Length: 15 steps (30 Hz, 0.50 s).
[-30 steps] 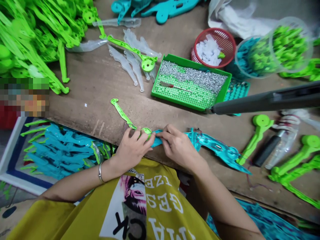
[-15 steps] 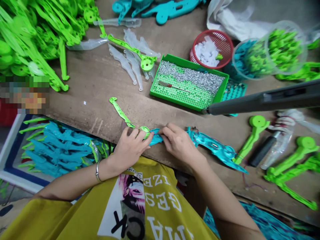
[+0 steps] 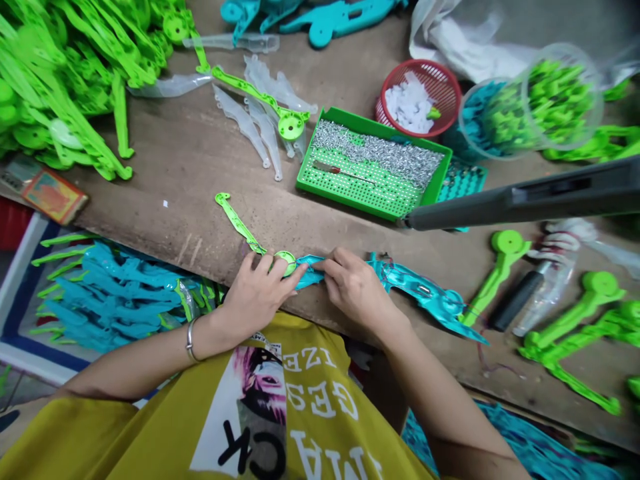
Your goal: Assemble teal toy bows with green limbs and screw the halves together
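A long teal plastic toy shell (image 3: 425, 297) lies along the near edge of the wooden table (image 3: 180, 167). At its left end sits a thin green blade part (image 3: 239, 225) with a round hub. My left hand (image 3: 257, 293) presses fingers on that green hub and holds it against the teal tip. My right hand (image 3: 357, 290) pinches the teal shell just right of the hub. Both hands are close together at the table's front edge.
A green perforated tray (image 3: 373, 193) holds a heap of small screws and a screwdriver (image 3: 343, 173). Behind it stand a red basket (image 3: 420, 100) and clear tubs of green and teal parts (image 3: 550, 100). Green parts pile at the far left (image 3: 65, 80). A grey bar (image 3: 525, 200) crosses on the right.
Both hands stay on the joined green and teal parts with only small finger shifts. The view has drifted slightly, so things sit a little to the left.
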Available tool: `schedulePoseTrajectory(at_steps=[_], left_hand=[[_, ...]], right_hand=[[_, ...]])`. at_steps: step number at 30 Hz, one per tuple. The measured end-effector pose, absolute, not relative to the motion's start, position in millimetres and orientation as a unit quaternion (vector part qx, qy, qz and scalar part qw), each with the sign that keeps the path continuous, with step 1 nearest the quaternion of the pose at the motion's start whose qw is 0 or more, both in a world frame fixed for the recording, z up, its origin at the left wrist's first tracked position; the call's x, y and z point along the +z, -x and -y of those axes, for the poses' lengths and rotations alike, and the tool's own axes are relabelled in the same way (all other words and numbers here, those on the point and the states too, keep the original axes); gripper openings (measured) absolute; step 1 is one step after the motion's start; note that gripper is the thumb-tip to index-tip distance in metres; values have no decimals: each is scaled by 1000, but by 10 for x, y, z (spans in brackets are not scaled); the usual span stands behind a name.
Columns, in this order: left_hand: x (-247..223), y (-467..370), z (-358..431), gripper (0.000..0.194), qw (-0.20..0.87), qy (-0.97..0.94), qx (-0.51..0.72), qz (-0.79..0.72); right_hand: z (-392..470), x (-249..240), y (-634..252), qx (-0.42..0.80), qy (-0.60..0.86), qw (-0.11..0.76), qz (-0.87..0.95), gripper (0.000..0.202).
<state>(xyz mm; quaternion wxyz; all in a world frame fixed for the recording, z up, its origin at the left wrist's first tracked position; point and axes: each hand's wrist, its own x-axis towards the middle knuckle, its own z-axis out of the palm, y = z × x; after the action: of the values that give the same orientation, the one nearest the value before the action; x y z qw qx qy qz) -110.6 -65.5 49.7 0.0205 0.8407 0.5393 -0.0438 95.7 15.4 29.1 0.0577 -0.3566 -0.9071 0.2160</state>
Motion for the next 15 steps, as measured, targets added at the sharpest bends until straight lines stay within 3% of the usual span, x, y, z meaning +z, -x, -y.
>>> schedulePoseTrajectory(at_steps=[7,15], left_hand=[[515,1093,650,45,46,-834,-49,-548],[484,1104,643,47,47,-835,-47,-546]], right_hand=[[-163,285,-1179,216,397,146,880,18],[-127,247,-1252,193,415,148,877,17]])
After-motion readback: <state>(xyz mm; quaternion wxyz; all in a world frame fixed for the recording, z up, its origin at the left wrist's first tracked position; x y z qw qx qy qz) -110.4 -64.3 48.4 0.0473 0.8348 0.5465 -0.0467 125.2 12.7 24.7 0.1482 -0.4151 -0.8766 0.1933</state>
